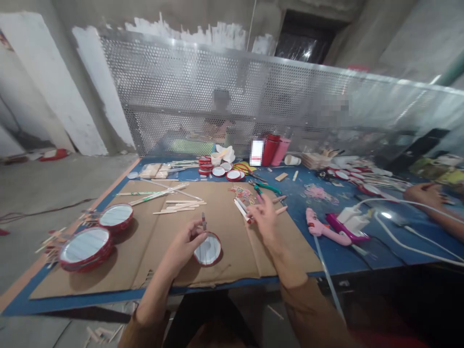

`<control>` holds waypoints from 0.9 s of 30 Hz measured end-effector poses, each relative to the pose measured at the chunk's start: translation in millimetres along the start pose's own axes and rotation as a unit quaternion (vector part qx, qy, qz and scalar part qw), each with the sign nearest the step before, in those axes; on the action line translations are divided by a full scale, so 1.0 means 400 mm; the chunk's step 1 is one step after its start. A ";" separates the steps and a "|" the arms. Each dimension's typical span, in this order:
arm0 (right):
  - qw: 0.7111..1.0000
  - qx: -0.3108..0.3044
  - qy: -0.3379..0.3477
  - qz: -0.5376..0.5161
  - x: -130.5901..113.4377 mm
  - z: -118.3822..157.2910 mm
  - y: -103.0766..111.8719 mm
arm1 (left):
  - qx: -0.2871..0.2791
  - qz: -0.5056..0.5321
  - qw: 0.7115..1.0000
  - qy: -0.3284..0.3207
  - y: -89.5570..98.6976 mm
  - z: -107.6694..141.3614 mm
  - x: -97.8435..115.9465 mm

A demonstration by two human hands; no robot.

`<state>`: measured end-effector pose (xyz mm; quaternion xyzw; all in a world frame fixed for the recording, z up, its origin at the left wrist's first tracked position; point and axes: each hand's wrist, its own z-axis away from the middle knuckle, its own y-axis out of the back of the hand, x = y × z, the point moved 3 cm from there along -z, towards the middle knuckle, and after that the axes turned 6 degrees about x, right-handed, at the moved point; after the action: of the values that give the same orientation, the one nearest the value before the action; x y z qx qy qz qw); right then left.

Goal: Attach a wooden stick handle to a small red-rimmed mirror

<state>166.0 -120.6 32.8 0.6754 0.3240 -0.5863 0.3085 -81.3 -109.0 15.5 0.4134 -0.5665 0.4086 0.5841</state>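
Observation:
My left hand (187,244) is closed, pinching a short, slim pen-like piece (204,221) that stands upright between thumb and fingers. Just under and beside that hand, a small round disc (208,249) with a red rim and pale, striped face lies on the cardboard (232,273). My right hand (264,217) is over the right part of the cardboard, its bent fingertips closed at the red-tipped end of a white pen (240,210). Close by are colourful small rubber bands (242,193) and teal-handled pliers (268,187).
Two larger red-rimmed discs (85,245) rest at left, beside bundled sticks. Wooden sticks (181,207) lie mid-cardboard. At right are a pink glue gun (326,229), a purple power strip (357,234) and cables. Another person's hand (424,195) is far right. Red bottles (270,150) stand behind.

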 end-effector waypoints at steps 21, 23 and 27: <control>0.882 -0.256 0.220 0.327 -0.056 -0.011 -0.317 | -0.030 -0.011 0.999 0.005 -0.006 -0.005 -0.004; 0.868 -0.259 0.233 0.355 -0.049 -0.023 -0.349 | -0.031 -0.011 0.999 0.001 -0.007 -0.005 -0.008; 0.846 -0.250 0.251 0.399 -0.030 -0.051 -0.400 | -0.028 -0.001 1.000 0.000 -0.010 -0.005 -0.013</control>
<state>48.8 -9.2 41.4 0.7705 0.2283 -0.1220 0.5825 -77.1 -108.3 10.4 0.3973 -0.5771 0.3918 0.5963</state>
